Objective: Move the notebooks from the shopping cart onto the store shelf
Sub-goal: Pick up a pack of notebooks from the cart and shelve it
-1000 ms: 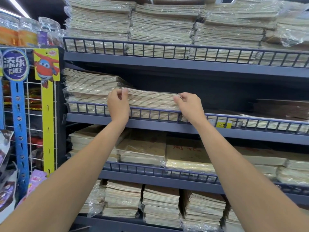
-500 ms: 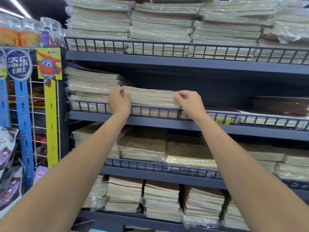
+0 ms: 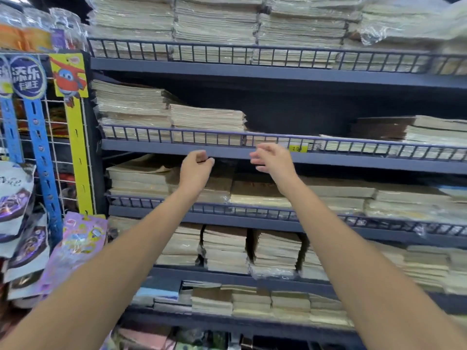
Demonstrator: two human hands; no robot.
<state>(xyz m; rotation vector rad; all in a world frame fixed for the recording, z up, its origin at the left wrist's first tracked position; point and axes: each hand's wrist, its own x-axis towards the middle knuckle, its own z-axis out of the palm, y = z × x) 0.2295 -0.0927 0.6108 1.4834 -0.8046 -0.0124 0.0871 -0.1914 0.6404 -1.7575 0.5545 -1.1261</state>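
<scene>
Both of the person's hands are empty. The left hand (image 3: 195,165) has its fingers loosely curled around nothing, and the right hand (image 3: 273,159) is slack and half spread. They hang just in front of the shelf (image 3: 156,145), at its front lip, touching neither it nor the stock.

A plastic-wrapped bundle of notebooks (image 3: 207,118) lies flat on that shelf behind the wire rail (image 3: 177,133). It is pressed up against a taller stack (image 3: 131,107) on its left, and to its right the shelf goes dark and bare above the yellow price tag (image 3: 295,148).

To my eye this bundle is placed and the hands are between loads. The shopping cart is nowhere in view, so I cannot say how many notebooks remain in it.

The next move, I'd guess, means turning down to the cart and taking another bundle with both hands, since the wrap looks slippery. That load then has to go over the rail into the open stretch beside this one
</scene>
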